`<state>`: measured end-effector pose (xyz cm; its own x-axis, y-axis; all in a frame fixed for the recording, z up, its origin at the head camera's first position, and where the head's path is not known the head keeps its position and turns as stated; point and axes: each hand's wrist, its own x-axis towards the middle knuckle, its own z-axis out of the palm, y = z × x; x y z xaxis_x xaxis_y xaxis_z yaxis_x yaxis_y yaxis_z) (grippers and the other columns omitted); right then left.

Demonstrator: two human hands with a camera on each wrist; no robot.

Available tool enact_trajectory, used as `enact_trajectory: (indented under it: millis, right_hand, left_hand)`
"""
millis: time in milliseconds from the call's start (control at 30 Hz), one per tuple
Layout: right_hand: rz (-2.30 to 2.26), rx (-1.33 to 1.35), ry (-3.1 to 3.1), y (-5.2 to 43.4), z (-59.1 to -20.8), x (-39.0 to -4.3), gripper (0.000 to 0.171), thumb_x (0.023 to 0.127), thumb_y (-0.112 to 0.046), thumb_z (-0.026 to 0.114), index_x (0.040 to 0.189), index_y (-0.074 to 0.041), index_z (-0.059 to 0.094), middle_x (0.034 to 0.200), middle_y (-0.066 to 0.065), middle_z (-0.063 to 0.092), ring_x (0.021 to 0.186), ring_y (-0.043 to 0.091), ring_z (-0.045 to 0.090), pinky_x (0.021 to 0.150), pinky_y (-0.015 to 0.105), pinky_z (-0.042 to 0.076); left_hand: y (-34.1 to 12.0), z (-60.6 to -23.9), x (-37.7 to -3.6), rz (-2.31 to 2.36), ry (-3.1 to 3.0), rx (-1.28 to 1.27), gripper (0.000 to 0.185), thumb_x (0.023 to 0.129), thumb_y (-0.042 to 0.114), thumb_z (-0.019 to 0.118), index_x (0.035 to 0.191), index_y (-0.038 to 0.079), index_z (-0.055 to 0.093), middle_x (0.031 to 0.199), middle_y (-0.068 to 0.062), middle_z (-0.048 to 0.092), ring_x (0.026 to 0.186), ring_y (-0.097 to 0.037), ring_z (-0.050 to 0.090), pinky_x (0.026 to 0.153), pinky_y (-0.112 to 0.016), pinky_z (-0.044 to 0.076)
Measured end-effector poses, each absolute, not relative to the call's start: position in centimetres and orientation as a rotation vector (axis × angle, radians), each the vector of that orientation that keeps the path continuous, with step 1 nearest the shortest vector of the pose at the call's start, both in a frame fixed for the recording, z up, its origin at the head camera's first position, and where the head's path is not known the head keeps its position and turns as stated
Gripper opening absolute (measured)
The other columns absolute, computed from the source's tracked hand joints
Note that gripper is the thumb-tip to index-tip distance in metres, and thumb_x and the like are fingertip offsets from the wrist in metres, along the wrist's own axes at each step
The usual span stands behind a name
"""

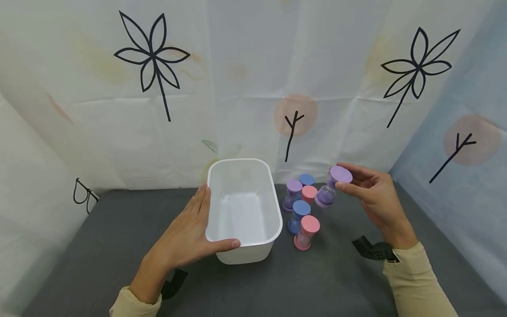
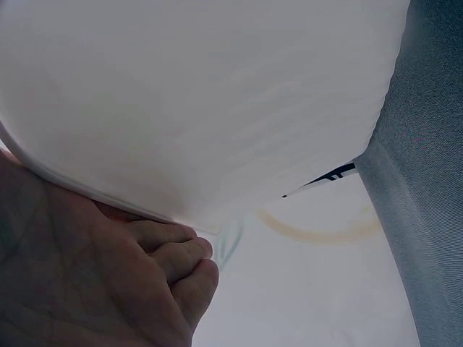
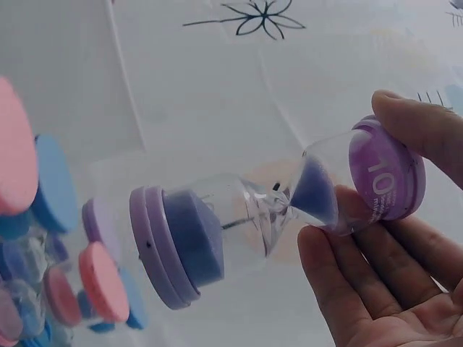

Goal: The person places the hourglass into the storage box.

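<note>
My right hand pinches a purple sand timer by its top cap, thumb on one side and fingers on the other. The timer is tilted, and in the right wrist view purple sand lies in both bulbs of this hourglass, with a "10" on the cap by the thumb. My left hand rests along the left side of a white plastic basin, fingers straight and thumb over the near rim. From the left wrist view, fingers lie under the rim against the outer wall.
Several sand timers stand right of the basin: a purple one, two blue ones and two pink ones, the nearest a pink timer. Dark grey cloth covers the table. A white patterned curtain hangs behind.
</note>
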<state>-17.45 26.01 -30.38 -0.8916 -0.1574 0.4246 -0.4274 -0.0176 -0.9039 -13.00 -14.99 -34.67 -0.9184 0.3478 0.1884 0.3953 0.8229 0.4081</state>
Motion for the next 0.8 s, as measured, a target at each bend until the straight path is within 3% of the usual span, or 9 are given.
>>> enact_trajectory:
  millis: [567, 800]
  right_hand:
    - [2.086, 0.763, -2.082, 18.8, -26.1, -20.1, 0.041, 0.086, 0.009, 0.075, 0.125, 0.001, 0.070, 0.107, 0.008, 0.073, 0.093, 0.019, 0.070, 0.085, 0.029, 0.057]
    - [2.116, 0.787, -2.108, 15.7, -25.4, -21.5, 0.046, 0.084, 0.008, 0.075, 0.129, 0.008, 0.065, 0.106, 0.005, 0.075, 0.096, 0.020, 0.070, 0.088, 0.030, 0.056]
  left_hand:
    - [-15.0, -34.5, -13.0, -0.693, -2.915, -0.593, 0.134, 0.077, 0.084, 0.062, 0.161, -0.003, 0.003, 0.169, -0.016, -0.002, 0.154, -0.036, 0.010, 0.119, -0.055, 0.024]
    - [-14.9, -34.5, -13.0, -0.700, -2.923, -0.588, 0.134, 0.077, 0.084, 0.061, 0.161, -0.001, 0.003, 0.169, -0.015, -0.002, 0.154, -0.037, 0.010, 0.117, -0.057, 0.026]
